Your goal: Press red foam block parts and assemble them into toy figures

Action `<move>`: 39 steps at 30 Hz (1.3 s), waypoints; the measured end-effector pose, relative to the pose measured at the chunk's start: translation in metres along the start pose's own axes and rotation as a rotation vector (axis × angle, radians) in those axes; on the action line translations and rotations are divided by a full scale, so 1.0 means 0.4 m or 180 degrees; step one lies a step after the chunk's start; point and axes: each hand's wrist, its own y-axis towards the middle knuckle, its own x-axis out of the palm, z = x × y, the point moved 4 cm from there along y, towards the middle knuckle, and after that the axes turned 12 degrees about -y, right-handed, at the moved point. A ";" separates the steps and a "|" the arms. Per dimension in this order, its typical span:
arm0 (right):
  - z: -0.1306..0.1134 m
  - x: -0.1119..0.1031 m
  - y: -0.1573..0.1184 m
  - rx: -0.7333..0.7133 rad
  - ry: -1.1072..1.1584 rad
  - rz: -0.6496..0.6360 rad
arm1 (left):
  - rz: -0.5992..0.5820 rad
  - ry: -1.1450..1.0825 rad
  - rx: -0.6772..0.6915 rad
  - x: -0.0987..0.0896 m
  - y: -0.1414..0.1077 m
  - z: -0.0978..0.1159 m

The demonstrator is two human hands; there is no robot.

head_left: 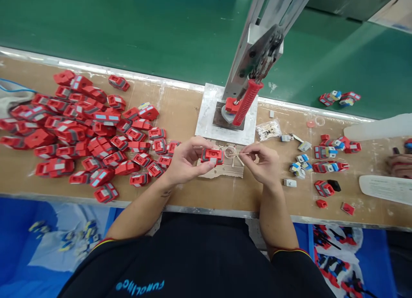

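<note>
My left hand (pixel 188 160) grips a red plastic part (pixel 212 156) with a grey edge, its hollow side facing up. Close to its right, my right hand (pixel 261 162) pinches a thin stick (pixel 243 153) that points toward the part, with a small gap between them. Below the hands lies a piece of cardboard (pixel 225 171), with a small clear round dish (pixel 230 152) and more thin sticks on it. A large pile of similar red parts (pixel 74 130) covers the left of the table.
A press with a red handle (pixel 247 102) stands on a metal plate (pixel 204 117) just beyond my hands. Right of it lie a bag of swabs (pixel 268 130) and small white-and-blue parts (pixel 301 165). Blue bins (pixel 16 246) sit below the table. Another person's hand (pixel 401 165) shows far right.
</note>
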 end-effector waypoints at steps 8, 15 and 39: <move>0.000 0.022 0.003 -0.0023 -0.0234 -0.0150 | -0.0073 -0.0375 -0.0142 -0.003 -0.002 0.009; 0.009 0.041 0.000 -0.0080 -0.0356 -0.0276 | -0.0200 -0.0641 -0.0481 -0.004 -0.016 0.021; 0.295 -0.316 0.130 0.1581 -0.3679 -0.1025 | -0.0213 -0.0360 0.0138 -0.004 0.004 0.014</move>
